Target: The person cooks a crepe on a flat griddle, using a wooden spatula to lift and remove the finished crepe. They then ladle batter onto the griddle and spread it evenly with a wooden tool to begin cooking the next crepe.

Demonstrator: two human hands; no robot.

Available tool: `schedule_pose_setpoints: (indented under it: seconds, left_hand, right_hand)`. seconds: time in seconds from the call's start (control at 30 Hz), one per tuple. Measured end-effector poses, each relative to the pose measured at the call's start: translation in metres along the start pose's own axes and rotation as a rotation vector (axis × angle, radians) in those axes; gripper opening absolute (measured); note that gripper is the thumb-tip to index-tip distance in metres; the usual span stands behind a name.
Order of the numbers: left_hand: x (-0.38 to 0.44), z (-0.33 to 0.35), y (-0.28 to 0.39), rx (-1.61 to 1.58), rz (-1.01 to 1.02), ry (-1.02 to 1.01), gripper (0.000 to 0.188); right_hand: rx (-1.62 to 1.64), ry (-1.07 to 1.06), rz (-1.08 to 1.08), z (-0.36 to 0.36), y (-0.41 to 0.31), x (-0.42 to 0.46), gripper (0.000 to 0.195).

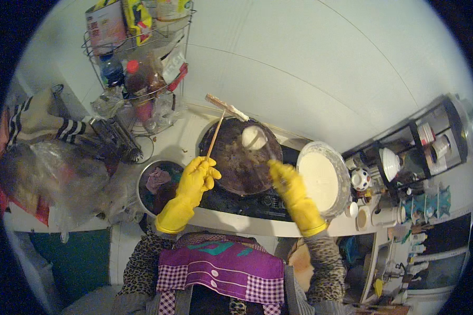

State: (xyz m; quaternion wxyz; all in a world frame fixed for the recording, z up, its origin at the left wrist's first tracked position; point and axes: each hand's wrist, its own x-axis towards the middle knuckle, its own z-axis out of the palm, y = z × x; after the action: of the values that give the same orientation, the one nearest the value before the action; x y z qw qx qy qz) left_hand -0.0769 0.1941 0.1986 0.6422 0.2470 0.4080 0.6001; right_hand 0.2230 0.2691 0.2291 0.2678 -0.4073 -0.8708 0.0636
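My left hand (200, 173), in a yellow rubber glove, grips a thin wooden stick (216, 136) that slants up over a dark round pan (236, 169). In a matching glove, my right hand (287, 181) holds the blurred handle of a ladle (254, 138); its bowl, with pale batter, is over the upper part of the pan. A wooden spreader (226, 107) coated with pale batter is above the pan's top edge, at the stick's upper end. Right of my right hand stands a wide bowl of pale batter (318, 181).
The pan sits on a black cooktop (236, 204). At its left is a metal pot (142, 197) holding a pinkish cloth. Plastic bags (63, 173) crowd the far left, below a wire rack (138, 94) of bottles and packets. A dark shelf (419, 151) with dishes stands right.
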Motion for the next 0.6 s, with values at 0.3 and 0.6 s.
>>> schedule_pose_setpoints:
  seconds: [0.3, 0.6]
  left_hand:
    - [-0.019, -0.009, -0.011, 0.043, -0.036, 0.161, 0.02]
    - [-0.02, 0.02, -0.043, 0.0, 0.043, 0.142, 0.02]
  right_hand:
    - [-0.117, 0.011, -0.117, 0.005, -0.009, -0.032, 0.047]
    - [0.243, 0.053, 0.04, 0.032, 0.027, -0.052, 0.038]
